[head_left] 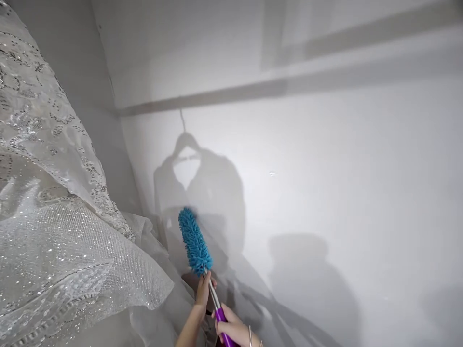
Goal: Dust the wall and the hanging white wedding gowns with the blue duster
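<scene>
A duster with a fluffy blue head [194, 241], a thin metal shaft and a purple grip is raised against the white wall [343, 183]. My right hand [231, 328] is shut on the purple grip near the bottom edge. My left hand [203, 292] is higher up, its fingers beside the metal shaft just under the blue head; whether it grips the shaft I cannot tell. The blue head tilts up and to the left, close to the wall near the corner.
A large sparkly white gown of sequinned tulle [54, 217] fills the left side and reaches down beside my left arm. On the wall lie shadows of a garment on a hanger [188, 168] and of a rail [253, 89].
</scene>
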Demonstrator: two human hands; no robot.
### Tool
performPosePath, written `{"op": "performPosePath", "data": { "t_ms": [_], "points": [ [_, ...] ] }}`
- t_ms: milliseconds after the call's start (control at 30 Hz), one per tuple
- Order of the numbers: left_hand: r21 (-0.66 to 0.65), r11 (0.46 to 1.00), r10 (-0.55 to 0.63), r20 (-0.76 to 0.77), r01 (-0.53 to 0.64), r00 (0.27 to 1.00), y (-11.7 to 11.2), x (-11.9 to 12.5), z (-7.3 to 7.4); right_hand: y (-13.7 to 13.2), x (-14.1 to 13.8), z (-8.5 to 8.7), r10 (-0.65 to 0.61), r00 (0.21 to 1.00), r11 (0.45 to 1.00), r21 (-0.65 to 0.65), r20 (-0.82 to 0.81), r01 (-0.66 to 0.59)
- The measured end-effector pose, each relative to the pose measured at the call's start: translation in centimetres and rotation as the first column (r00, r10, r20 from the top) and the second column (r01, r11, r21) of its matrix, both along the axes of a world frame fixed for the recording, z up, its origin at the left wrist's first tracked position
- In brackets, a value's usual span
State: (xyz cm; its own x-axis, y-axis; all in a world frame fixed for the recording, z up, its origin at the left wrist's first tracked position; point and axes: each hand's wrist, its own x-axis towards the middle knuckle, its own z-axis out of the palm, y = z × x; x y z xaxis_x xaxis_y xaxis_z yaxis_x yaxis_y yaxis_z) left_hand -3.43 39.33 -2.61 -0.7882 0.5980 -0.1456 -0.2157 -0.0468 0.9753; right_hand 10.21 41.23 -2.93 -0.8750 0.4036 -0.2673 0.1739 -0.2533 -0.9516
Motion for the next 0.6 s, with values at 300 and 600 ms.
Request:
{"op": "performPosePath", "data": {
  "t_ms": [300, 600],
  "points": [
    [0.1, 0.97, 0.224, 0.007, -0.224, 0.975, 0.4, -3.2, 8.0, 3.7, -6.7, 4.9, 0.264, 0.953, 0.953, -0.114, -0.149, -0.281],
    [0.0, 0.832, 0.55, 0.128, -0.555, 0.825, 1.6, -5.9, 2.3, 7.8, -11.0, 0.9, 0.533, 0.844, 0.829, -0.162, -0.06, -0.535]
  ]
}}
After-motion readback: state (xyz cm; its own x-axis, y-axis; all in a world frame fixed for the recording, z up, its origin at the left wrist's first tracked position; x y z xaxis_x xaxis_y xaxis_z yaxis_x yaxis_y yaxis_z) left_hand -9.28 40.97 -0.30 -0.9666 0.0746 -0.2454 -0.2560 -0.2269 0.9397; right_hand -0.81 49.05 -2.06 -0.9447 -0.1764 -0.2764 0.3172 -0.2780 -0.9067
